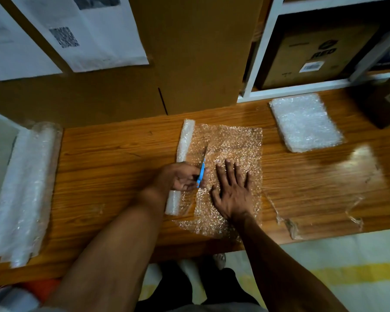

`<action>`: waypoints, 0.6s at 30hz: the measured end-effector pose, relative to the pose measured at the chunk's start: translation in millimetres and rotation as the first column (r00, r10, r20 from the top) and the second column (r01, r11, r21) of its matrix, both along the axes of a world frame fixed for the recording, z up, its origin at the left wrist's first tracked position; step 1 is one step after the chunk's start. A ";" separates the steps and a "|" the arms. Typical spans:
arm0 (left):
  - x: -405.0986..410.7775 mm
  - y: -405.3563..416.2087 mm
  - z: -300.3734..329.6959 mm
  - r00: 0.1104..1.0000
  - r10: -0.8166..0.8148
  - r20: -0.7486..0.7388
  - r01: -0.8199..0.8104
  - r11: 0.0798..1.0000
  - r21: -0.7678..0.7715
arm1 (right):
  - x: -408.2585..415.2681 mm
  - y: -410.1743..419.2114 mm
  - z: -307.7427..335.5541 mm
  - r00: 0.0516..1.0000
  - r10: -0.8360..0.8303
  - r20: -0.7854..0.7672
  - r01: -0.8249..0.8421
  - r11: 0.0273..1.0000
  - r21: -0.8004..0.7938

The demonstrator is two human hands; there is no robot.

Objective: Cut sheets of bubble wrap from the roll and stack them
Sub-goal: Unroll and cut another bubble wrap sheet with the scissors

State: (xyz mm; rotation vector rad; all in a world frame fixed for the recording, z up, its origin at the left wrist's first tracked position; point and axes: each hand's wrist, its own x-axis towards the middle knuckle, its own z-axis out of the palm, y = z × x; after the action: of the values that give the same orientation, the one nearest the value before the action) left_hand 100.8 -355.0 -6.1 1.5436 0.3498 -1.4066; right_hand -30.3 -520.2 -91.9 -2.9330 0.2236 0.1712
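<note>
A small roll of bubble wrap [185, 149] lies on the wooden table [113, 158], with a sheet [234, 143] unrolled from it to the right. My left hand [180, 176] grips a blue-handled cutter [201, 173] whose blade points away along the sheet, close beside the roll. My right hand [232, 188] lies flat with spread fingers, pressing the sheet down just right of the cutter. A stack of cut sheets [306, 122] sits at the back right of the table.
A large bubble wrap roll [23, 190] lies along the table's left end. Cardboard boxes [189, 52] stand behind the table, and a white shelf [259, 52] holds another box. Strips of old clear tape [291, 226] stick to the table at the right.
</note>
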 end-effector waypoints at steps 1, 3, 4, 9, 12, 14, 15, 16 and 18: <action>1.7 -1.4 1.9 1.000 -0.006 0.011 0.006 1.000 0.002 | -0.1 -0.2 -0.5 1.000 0.001 0.001 -0.001 1.000 -0.001; 4.8 -5.0 5.5 0.999 -0.022 0.037 0.022 1.000 0.016 | -0.3 -0.4 -0.6 1.000 0.000 0.004 0.000 1.000 -0.005; 5.9 -7.1 6.5 0.999 -0.027 0.043 0.026 0.999 0.027 | -0.2 -0.3 -0.8 1.000 0.000 0.004 0.000 1.000 -0.005; 13.8 -15.7 -2.1 0.996 0.027 0.086 -0.031 0.999 0.043 | 0.5 0.3 -0.4 1.000 -0.005 0.015 0.005 1.000 -0.002; 13.5 -18.6 -5.6 0.984 0.111 0.136 -0.119 0.992 0.046 | 0.7 0.0 -0.4 1.000 -0.001 0.008 0.001 1.000 -0.003; 13.5 -18.1 -8.3 0.972 0.140 0.189 -0.153 0.987 0.054 | 0.8 -0.5 -0.9 1.000 -0.001 0.008 0.001 1.000 -0.001; 13.5 -17.1 -9.1 0.967 0.139 0.211 -0.154 0.987 0.054 | 0.9 -0.6 -1.2 1.000 -0.002 0.010 0.002 1.000 0.001; 12.9 -16.8 -8.9 0.966 0.136 0.221 -0.151 0.987 0.053 | 1.0 -0.7 -1.4 1.000 -0.003 0.011 0.003 1.000 0.005; 13.4 -15.6 -9.3 0.973 0.119 0.197 -0.132 0.990 0.051 | 0.9 -0.5 -1.9 1.000 -0.004 0.017 0.003 1.000 0.010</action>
State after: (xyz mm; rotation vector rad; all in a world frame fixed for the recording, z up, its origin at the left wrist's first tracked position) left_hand 114.2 -370.6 -15.4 1.6654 0.3690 -1.1461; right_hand -29.4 -520.7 -93.7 -2.9231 0.2248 0.1464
